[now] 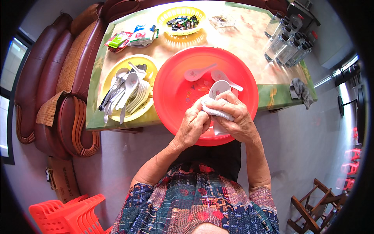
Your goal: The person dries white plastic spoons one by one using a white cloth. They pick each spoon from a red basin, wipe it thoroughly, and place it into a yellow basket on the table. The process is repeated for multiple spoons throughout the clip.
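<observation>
Both my hands are closed together over the near right part of a red plastic basin (171, 99). Between them is a white soup spoon (219, 88), its bowl pointing away from me and its handle hidden. A white cloth (219, 110) is wrapped about the handle. My right hand (238, 119) presses the cloth from the right, thumb on top. My left hand (193, 121) grips the cloth and spoon from the left, fingers curled. Further in the basin lie a loose white spoon (194, 74) and a second spoon (230, 82) close beyond the held one.
Left of the basin, a yellow basket (149, 102) holds many white spoons. Snack packets (142, 36), a yellow basket of wrapped sweets (163, 20) and a clear box (223, 21) stand behind. Glass bottles (277, 46) and a grey rag (299, 91) occupy the table's right side.
</observation>
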Available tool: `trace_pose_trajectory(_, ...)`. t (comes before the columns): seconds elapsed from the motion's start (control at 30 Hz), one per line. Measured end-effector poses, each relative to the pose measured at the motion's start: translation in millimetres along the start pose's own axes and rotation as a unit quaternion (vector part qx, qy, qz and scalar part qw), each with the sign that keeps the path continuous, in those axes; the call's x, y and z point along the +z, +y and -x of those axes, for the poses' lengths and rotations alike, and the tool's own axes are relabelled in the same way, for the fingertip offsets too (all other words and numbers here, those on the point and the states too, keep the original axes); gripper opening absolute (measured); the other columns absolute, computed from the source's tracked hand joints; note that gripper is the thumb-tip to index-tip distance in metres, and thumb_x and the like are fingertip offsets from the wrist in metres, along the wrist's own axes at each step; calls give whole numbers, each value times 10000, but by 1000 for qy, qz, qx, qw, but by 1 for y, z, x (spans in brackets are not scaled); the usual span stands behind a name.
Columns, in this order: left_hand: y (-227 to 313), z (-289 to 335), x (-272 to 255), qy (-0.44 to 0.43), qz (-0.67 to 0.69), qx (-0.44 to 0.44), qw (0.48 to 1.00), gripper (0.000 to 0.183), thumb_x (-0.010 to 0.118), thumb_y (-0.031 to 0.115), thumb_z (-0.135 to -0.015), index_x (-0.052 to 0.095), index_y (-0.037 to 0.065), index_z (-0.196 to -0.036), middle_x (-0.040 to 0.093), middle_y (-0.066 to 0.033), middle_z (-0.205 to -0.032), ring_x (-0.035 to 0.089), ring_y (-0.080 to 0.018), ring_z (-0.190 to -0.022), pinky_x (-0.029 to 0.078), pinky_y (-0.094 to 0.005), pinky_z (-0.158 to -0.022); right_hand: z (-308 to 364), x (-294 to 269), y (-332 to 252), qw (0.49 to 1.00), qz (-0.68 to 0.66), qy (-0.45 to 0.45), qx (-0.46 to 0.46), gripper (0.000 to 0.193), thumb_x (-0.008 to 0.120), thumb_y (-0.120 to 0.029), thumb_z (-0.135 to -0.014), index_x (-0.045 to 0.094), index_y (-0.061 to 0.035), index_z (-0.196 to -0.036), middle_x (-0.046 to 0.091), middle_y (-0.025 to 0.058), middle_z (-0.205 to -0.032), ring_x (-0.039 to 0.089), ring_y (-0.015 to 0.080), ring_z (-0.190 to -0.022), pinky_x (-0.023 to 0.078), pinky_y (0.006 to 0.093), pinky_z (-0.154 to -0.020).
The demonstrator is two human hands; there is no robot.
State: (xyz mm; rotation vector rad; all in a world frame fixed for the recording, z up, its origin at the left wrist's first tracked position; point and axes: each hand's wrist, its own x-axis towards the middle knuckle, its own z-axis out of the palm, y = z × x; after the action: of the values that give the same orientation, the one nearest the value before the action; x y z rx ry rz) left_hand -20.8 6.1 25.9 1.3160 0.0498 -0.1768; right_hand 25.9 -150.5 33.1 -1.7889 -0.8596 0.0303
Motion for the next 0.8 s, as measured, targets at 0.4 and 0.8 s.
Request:
trace_pose_trajectory(0.4,-3,2,11,25,-10,75,997,466,387,105,-929,337,-36,-1371,397,61,-566,337,-11,-471,297,-171,-448,-6,19,-1,873,425,237,-29,403,699,-48,-669,636,-38,-1067,538,144,-994,611,299,-820,523,370,-630)
trace_pose_trajectory(0.8,4,3,4,-35,-67,16,997,525,362,63,-864,329,-7,-1383,440,31,-680,397,-31,-561,356,-190,-502,-1,14,-11,959,248,135,-35,291,683,-59,-706,648,-43,-994,578,115,-930,604,280,-828,499,378,-699)
